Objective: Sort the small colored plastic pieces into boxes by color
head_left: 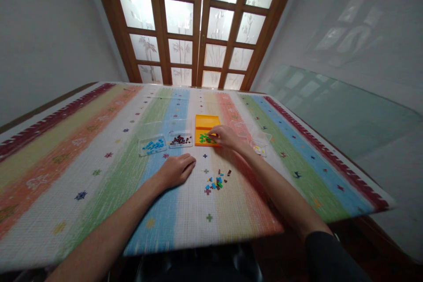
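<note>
My right hand reaches over an open orange box, fingertips pinched together at the small green building bricks inside it. Whatever lies between those fingertips is too small to make out. My left hand rests on the tablecloth with its fingers curled in, and no object shows in it. Just beyond it stands a clear box of dark brown bricks. A loose pile of mixed blue, brown, green and yellow bricks lies on the cloth between my forearms.
To the left is a clear box with blue bricks. Another clear box with yellow and white pieces sits right of my right hand, partly hidden by the forearm. A striped tablecloth covers the table; wooden glazed doors stand behind.
</note>
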Demonstrator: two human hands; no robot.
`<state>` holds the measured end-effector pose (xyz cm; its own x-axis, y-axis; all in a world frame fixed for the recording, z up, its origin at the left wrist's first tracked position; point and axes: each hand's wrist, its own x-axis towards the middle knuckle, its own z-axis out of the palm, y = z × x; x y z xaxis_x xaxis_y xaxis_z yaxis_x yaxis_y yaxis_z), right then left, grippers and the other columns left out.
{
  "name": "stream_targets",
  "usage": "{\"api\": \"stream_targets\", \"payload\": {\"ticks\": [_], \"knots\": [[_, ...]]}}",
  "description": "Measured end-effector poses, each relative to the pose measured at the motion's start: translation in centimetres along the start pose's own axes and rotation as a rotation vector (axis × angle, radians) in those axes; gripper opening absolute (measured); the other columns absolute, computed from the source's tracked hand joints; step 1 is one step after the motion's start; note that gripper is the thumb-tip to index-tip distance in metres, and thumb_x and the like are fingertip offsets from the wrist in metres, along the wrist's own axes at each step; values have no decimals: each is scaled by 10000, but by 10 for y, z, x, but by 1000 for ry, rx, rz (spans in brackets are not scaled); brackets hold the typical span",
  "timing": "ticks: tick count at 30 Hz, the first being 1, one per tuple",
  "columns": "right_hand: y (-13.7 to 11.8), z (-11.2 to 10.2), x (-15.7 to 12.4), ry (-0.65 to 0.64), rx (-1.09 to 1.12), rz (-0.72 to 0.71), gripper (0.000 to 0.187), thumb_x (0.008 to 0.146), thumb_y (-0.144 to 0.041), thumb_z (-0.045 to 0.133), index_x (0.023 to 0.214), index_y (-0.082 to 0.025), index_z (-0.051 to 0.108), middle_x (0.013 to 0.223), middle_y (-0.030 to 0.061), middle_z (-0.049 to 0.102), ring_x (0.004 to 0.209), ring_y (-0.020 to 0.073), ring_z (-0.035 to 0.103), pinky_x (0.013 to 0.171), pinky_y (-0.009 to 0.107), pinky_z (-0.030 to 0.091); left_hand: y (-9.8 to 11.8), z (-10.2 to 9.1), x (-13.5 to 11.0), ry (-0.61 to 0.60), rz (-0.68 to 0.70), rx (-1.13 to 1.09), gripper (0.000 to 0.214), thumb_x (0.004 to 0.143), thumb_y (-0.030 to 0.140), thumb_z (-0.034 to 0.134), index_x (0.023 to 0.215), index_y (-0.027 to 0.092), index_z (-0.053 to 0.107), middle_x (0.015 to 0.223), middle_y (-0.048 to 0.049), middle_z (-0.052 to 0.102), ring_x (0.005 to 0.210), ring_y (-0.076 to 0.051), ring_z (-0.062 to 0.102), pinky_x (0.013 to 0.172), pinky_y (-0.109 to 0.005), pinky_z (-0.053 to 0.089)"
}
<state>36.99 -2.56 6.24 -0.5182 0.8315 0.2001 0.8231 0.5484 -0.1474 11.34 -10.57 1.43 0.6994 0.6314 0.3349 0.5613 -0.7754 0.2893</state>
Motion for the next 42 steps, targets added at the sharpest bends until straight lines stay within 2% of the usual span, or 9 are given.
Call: {"api": "stream_targets", "payload": {"ticks": [7,10,14,19,23,28,33,37,42], "knots": [[-4,-23,-32,157,200,-101,172,949,-198,592,981,-165,758,906,83,728,722,158,610,714,280,447,-1,1,0,8,20,20,252,1020,253,408,973,168,641,865,-62,673,759,-189,646,676,-297,486],[-13,-27,-55,102,300,-167,165,940,-206,595,963,-173,755,876,63,703,724,150,597,708,275,450,-2,2,-1,3,25,25,246,1021,248,412,972,166,639,889,-64,680,775,-190,656,690,-299,492],[-24,-21,-86,-12,440,-214,167,914,-205,600,963,-173,756,902,63,689,753,147,606,706,270,467,-4,4,-1,4,20,38,232,1021,244,424,979,172,640,901,-63,685,780,-186,660,694,-292,492],[-32,-6,-112,-46,511,-82,130,881,-211,629,892,-189,757,851,32,648,696,131,577,642,252,458,-3,3,-2,15,39,49,237,1017,235,426,987,160,649,892,-69,681,774,-195,658,679,-299,492],[-44,4,-113,12,485,-11,152,923,-233,613,917,-177,754,876,50,647,731,144,589,667,269,466,-1,0,-2,18,44,60,243,1015,238,426,993,160,655,864,-63,674,730,-185,641,643,-288,479],[-64,11,-94,45,375,-114,164,946,-245,621,1002,-183,762,948,72,667,889,188,608,798,314,474,0,-2,-1,27,50,51,227,1009,235,440,1000,169,657,851,-56,673,738,-179,642,659,-282,481],[-73,23,-82,25,229,-176,142,957,-282,626,949,-197,739,942,66,664,908,202,584,785,321,456,0,-2,-1,31,50,56,233,1007,230,442,977,168,664,835,-55,669,729,-174,640,640,-271,468],[-74,28,-82,29,166,-180,110,948,-215,584,911,-189,685,951,70,652,914,205,562,781,319,441,1,-3,-1,26,50,72,247,1009,232,428,978,166,664,835,-55,670,713,-167,629,638,-268,470],[-53,8,-86,84,214,-102,81,921,-190,542,903,-185,621,933,74,642,859,195,556,776,310,430,1,-3,-2,31,55,68,265,1015,253,407,992,164,655,841,-60,671,711,-172,626,639,-278,486]]}}
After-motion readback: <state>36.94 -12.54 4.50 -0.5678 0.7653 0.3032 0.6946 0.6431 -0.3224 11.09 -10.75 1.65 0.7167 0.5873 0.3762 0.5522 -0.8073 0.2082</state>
